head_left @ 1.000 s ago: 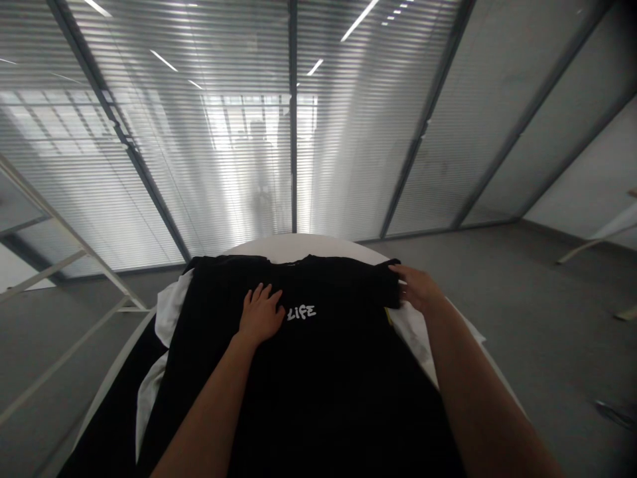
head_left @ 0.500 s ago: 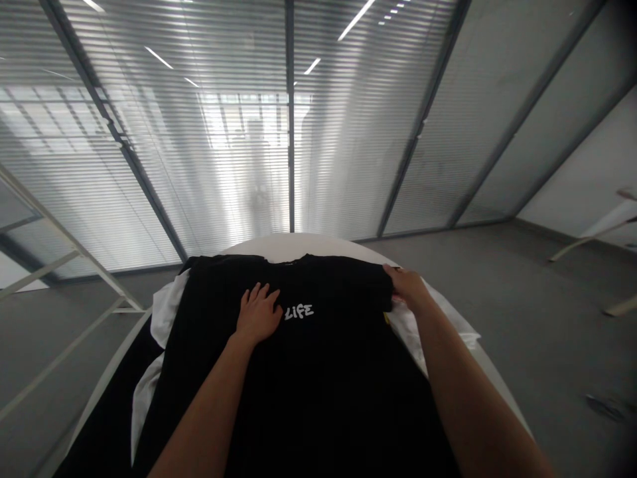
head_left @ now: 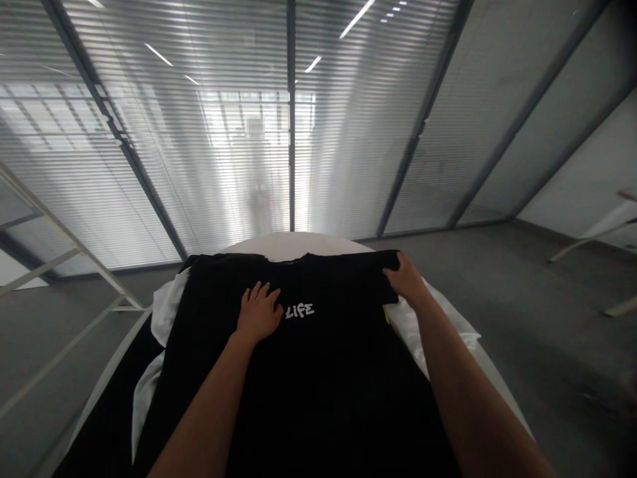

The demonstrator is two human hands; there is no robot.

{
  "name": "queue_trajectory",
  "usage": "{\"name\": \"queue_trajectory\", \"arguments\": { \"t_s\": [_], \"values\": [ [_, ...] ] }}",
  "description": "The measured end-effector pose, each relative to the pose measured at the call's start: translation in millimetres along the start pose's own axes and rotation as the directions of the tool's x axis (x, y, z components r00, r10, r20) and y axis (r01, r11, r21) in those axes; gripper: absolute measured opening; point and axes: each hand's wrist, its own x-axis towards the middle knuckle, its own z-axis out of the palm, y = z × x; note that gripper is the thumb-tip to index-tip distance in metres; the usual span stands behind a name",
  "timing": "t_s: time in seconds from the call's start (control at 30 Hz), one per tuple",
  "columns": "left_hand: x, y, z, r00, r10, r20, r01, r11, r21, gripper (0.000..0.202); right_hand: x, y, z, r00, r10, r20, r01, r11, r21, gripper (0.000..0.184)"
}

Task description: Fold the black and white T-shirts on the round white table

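Observation:
A black T-shirt (head_left: 328, 372) with white lettering on its chest lies spread out, its neckline toward the far side. My left hand (head_left: 259, 312) rests flat on the chest beside the lettering, fingers spread. At the far right, my right hand (head_left: 409, 282) grips the shirt's sleeve, with the thumb over the cloth and the other fingers partly hidden. White cloth (head_left: 448, 312) lies beneath the shirt near my right forearm. More white cloth (head_left: 169, 309) pokes out on the left, and a small yellow strip shows below the right sleeve.
The clothes lie on a rounded white table (head_left: 298, 244). A pale metal frame (head_left: 74, 245) stands on the left. Beyond the table runs a glass partition with blinds (head_left: 229, 186). Part of some pale furniture (head_left: 597, 232) shows at the right edge.
My right hand has shifted slightly up, and the sleeve's outer end has risen with it, its edge now drawn up. My left hand stays in place on the chest.

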Motion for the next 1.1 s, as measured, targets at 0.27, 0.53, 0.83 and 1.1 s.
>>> {"name": "queue_trajectory", "arguments": {
  "t_s": [0.27,0.53,0.83,1.1],
  "values": [
    [-0.3,1.0,-2.4,1.000,0.004,0.002,-0.004,1.000,0.000,0.050,-27.5,-50.3,-16.6,0.946,-0.237,0.221,0.287,0.929,-0.232,0.080],
    [-0.3,0.9,-2.7,1.000,0.002,0.004,-0.002,1.000,0.000,0.050,-91.8,-104.1,14.7,0.721,-0.361,0.592,0.618,0.722,-0.312,0.078],
    [-0.6,1.4,-1.5,1.000,-0.001,0.000,0.001,1.000,0.003,0.050,-88.4,-101.3,18.1,0.609,-0.415,0.676,0.657,0.741,-0.138,0.057],
    [-0.6,1.9,-2.8,1.000,-0.005,0.011,0.005,1.000,-0.012,0.050,-78.9,-82.6,55.1,0.776,-0.389,0.497,0.533,0.826,-0.186,0.064]
  ]
}}
